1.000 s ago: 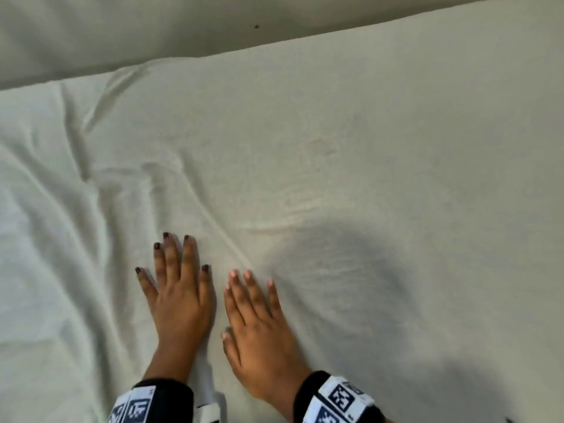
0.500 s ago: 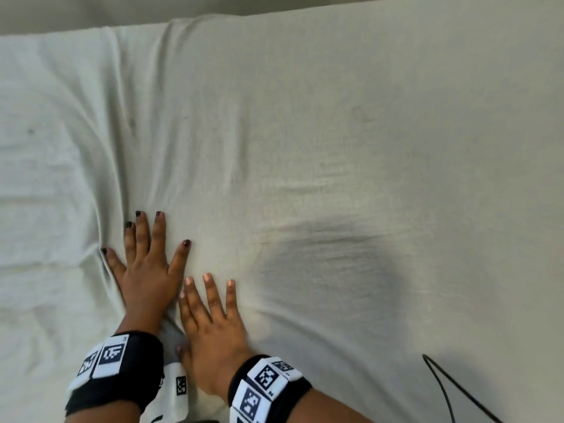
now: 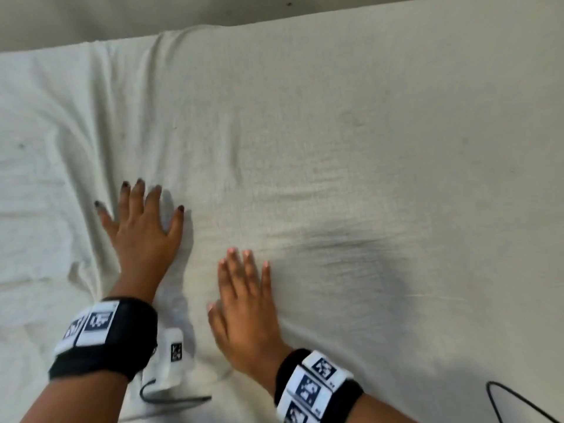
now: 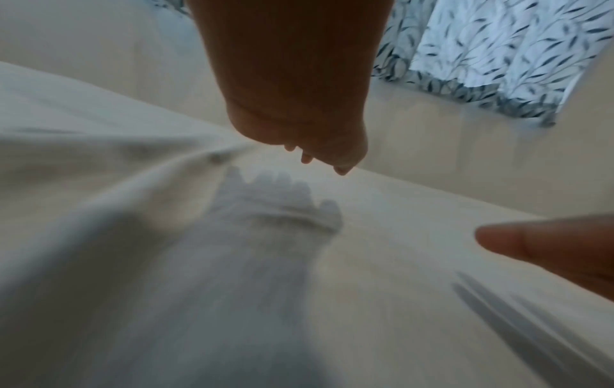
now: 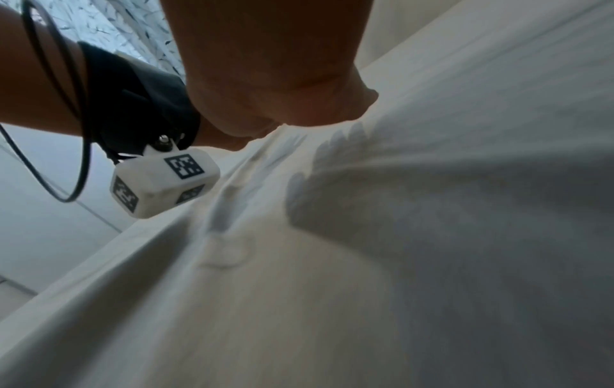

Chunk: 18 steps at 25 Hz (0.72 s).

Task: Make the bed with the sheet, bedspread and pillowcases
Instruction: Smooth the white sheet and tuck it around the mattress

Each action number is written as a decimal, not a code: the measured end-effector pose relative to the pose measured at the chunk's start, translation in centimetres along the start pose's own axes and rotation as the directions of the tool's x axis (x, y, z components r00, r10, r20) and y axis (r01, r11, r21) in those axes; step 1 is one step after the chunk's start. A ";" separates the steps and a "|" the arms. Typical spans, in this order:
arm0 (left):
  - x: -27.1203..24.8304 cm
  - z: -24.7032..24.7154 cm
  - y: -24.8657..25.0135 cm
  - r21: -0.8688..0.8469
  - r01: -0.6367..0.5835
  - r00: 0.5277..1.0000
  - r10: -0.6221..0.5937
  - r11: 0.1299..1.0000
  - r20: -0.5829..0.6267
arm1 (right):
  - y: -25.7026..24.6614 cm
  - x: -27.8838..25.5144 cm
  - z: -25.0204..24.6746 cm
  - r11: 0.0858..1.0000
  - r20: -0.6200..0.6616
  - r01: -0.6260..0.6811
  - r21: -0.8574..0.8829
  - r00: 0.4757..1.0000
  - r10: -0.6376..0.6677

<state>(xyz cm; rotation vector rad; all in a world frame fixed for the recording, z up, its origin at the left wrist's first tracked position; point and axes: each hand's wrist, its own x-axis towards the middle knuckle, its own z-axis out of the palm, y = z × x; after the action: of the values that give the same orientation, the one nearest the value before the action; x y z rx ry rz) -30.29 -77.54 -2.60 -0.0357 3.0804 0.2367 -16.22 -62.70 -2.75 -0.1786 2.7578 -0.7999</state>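
Note:
A pale cream sheet (image 3: 351, 154) covers the bed and fills the head view. My left hand (image 3: 143, 227) lies flat on it at centre left, fingers spread and straight, beside a band of creases. My right hand (image 3: 244, 303) lies flat lower and to the right, fingers straight and together. In the left wrist view the left hand (image 4: 299, 105) hovers just over the sheet (image 4: 398, 262) with its shadow below. The right wrist view shows the right hand (image 5: 282, 86) low over the sheet (image 5: 432, 236). Neither hand holds anything.
Creases (image 3: 70, 154) run through the sheet left of my left hand. The bed's far edge (image 3: 274, 22) meets a plain wall. A leaf-patterned curtain (image 4: 498, 52) hangs beyond the bed. A black cable (image 3: 512, 404) loops at the lower right.
Both hands have slid over the sheet and moved apart; the left now lies further ahead and its fingers are spread wider. The view has shifted, showing more of the far edge.

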 end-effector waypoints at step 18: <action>10.6 2.8 -6.4 -0.029 -0.010 0.990 0.014 1.000 0.142 | -1.4 11.1 0.4 0.984 0.244 0.058 -0.169 0.970 -0.015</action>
<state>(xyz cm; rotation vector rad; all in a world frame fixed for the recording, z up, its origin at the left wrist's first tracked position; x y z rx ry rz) -40.52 -83.63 -6.88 -0.0010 2.9360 0.2702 -26.72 -66.21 -4.68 -0.3386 2.5954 -0.5041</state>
